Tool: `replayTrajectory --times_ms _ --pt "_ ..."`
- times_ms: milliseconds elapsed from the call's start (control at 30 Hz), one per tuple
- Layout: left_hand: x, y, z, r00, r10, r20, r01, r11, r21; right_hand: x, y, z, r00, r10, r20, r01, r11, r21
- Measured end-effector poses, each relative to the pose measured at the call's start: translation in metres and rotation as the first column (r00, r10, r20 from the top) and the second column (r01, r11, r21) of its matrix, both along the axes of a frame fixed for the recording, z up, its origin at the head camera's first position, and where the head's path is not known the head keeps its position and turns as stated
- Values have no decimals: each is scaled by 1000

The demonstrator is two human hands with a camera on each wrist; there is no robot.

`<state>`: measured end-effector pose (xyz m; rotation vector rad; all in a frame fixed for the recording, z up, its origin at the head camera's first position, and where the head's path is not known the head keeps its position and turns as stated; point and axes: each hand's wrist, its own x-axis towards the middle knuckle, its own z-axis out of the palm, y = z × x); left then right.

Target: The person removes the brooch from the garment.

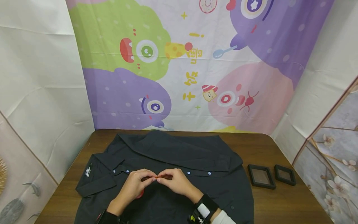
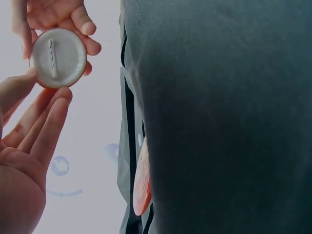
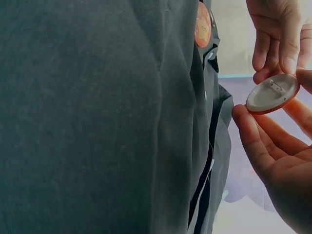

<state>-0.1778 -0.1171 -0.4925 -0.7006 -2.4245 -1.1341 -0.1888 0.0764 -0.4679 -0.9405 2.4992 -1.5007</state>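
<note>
Above a dark button-up shirt (image 1: 167, 202), spread on the table, both hands meet at a round pin badge (image 2: 68, 61). Its pale back faces the wrist cameras, showing a metal safety pin (image 2: 52, 57) and an orange-red rim. My left hand (image 1: 137, 185) pinches the badge between thumb and fingers. From the other side, my right hand (image 1: 177, 183) grips its edge with thumb and fingers (image 3: 248, 129). A second badge, red-orange (image 3: 203, 24), lies on the shirt front, mostly covered by my left hand in the head view.
Two black square frames (image 1: 261, 176) lie to the right of the shirt on the brown table (image 1: 291, 202). A folded sleeve (image 1: 98, 174) with a white mark lies at the left. Behind the table hangs a cartoon-print cloth (image 1: 190, 109).
</note>
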Motion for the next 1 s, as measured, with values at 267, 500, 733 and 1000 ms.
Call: replayTrajectory --times_ms 267,500,733,1000 --pt "1 0 1 1000 -17 13 17 1000 10 4 3 14 997 25 71 -24 1000 -8" --pt "2 1 3 999 -17 30 16 1000 12 4 3 14 994 36 104 -35 999 -11" --pt "3 2 2 998 -19 61 19 1000 1 5 5 14 990 47 134 -42 998 -37" --pt "1 2 0 997 -7 72 8 1000 -19 2 7 11 989 46 144 -40 998 -41"
